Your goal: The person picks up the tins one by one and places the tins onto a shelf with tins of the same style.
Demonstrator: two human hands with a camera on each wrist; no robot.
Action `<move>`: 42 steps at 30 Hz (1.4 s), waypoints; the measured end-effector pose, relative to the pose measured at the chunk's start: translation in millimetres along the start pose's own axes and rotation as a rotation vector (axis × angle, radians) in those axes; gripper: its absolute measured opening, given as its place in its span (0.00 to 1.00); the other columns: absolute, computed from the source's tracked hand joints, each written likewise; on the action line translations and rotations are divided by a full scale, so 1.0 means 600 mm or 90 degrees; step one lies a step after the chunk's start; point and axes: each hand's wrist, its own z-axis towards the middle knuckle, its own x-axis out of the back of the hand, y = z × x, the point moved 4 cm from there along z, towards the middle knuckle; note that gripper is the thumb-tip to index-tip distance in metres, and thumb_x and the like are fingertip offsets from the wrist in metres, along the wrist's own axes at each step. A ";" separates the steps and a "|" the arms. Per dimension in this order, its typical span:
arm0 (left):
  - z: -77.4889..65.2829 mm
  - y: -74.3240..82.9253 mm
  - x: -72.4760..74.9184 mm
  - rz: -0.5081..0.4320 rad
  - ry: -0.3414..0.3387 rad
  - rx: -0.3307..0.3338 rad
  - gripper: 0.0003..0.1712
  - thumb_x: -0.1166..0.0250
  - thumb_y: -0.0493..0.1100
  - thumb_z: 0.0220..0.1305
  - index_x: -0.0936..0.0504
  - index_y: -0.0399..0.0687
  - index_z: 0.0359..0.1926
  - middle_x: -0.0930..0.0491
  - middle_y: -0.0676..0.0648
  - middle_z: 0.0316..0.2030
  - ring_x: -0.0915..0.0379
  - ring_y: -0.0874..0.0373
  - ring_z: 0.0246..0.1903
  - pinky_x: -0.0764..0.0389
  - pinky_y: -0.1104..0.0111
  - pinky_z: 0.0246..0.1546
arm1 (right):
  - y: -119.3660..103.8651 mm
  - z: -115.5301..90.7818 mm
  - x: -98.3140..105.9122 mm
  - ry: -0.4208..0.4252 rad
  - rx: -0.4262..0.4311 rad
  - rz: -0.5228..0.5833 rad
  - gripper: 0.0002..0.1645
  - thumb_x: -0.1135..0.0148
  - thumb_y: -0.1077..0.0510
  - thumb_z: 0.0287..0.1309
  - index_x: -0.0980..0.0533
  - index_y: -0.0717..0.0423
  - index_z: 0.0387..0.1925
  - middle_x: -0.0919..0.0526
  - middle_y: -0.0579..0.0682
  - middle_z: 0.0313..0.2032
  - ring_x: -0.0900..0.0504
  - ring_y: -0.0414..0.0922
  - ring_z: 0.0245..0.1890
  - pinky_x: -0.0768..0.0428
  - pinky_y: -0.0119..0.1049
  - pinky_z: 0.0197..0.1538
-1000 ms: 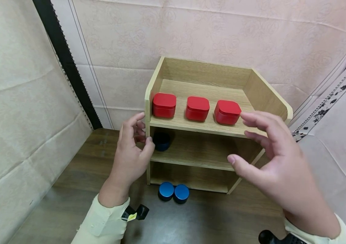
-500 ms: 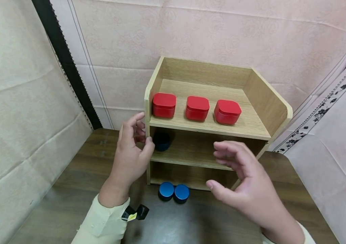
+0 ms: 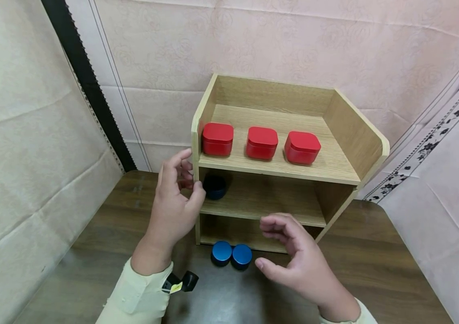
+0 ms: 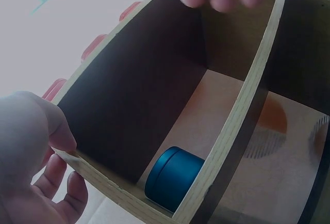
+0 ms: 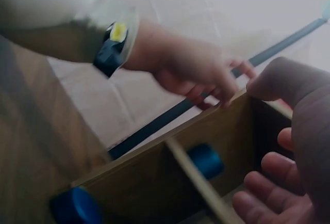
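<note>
My left hand [image 3: 174, 202] holds the left side panel of a small wooden shelf [image 3: 278, 174], its thumb at the front edge. In the left wrist view, a round blue container [image 4: 175, 177] lies inside the compartment beside that hand; it shows dark in the head view, at the left of the middle level. Two more round containers with blue lids, a left one [image 3: 221, 253] and a right one [image 3: 241, 257], stand side by side on the table before the shelf. My right hand [image 3: 298, 261] hovers just right of them, fingers loosely bent and apart from the thumb, holding nothing.
Three red rounded boxes, left [image 3: 218, 140], middle [image 3: 262, 143] and right [image 3: 302, 147], stand in a row along the shelf's top level. Raised side panels flank them. The shelf stands on a dark wooden table [image 3: 379, 270] before a pale patterned cloth [image 3: 278, 40].
My right hand has come down and leftward from beside the right red box to near the blue-lidded containers. The left hand stays at the shelf's side.
</note>
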 end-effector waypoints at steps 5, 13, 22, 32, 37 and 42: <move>-0.001 0.000 0.000 0.001 0.001 0.000 0.43 0.36 0.26 0.71 0.35 0.53 0.82 0.26 0.41 0.59 0.28 0.56 0.52 0.14 0.58 0.49 | 0.040 -0.009 -0.013 -0.032 -0.018 0.008 0.45 0.14 0.67 0.55 0.24 0.52 0.72 0.20 0.51 0.68 0.16 0.46 0.66 0.15 0.38 0.71; 0.001 0.002 -0.006 -0.011 -0.007 0.000 0.43 0.36 0.27 0.71 0.36 0.55 0.82 0.27 0.41 0.60 0.27 0.56 0.52 0.13 0.56 0.50 | 0.097 -0.017 -0.022 -0.102 -0.033 0.011 0.41 0.16 0.65 0.60 0.24 0.53 0.72 0.18 0.52 0.67 0.15 0.45 0.67 0.15 0.37 0.71; 0.000 0.000 -0.003 -0.002 0.003 -0.004 0.43 0.36 0.27 0.71 0.35 0.54 0.82 0.27 0.41 0.59 0.28 0.56 0.52 0.14 0.57 0.49 | 0.142 -0.020 -0.027 -0.101 -0.046 0.022 0.41 0.18 0.63 0.64 0.25 0.47 0.74 0.17 0.53 0.66 0.15 0.46 0.65 0.15 0.43 0.71; 0.000 -0.001 -0.003 -0.003 -0.001 0.006 0.43 0.36 0.27 0.71 0.35 0.54 0.82 0.27 0.42 0.59 0.28 0.56 0.53 0.13 0.54 0.50 | 0.194 -0.030 -0.033 -0.071 -0.101 0.019 0.42 0.17 0.60 0.64 0.26 0.41 0.75 0.19 0.56 0.70 0.17 0.53 0.69 0.16 0.43 0.73; 0.000 -0.001 -0.002 -0.003 -0.001 0.005 0.43 0.36 0.27 0.71 0.35 0.54 0.82 0.27 0.42 0.59 0.28 0.56 0.53 0.13 0.56 0.50 | 0.212 -0.031 -0.039 -0.076 -0.133 0.010 0.44 0.16 0.57 0.64 0.27 0.50 0.77 0.20 0.61 0.73 0.19 0.60 0.71 0.18 0.45 0.75; 0.000 -0.001 -0.001 -0.003 -0.001 0.004 0.43 0.36 0.27 0.71 0.35 0.54 0.82 0.27 0.42 0.59 0.28 0.57 0.53 0.13 0.56 0.49 | 0.227 -0.033 -0.045 -0.067 -0.151 -0.031 0.46 0.15 0.53 0.62 0.26 0.56 0.77 0.18 0.58 0.72 0.17 0.53 0.71 0.19 0.46 0.75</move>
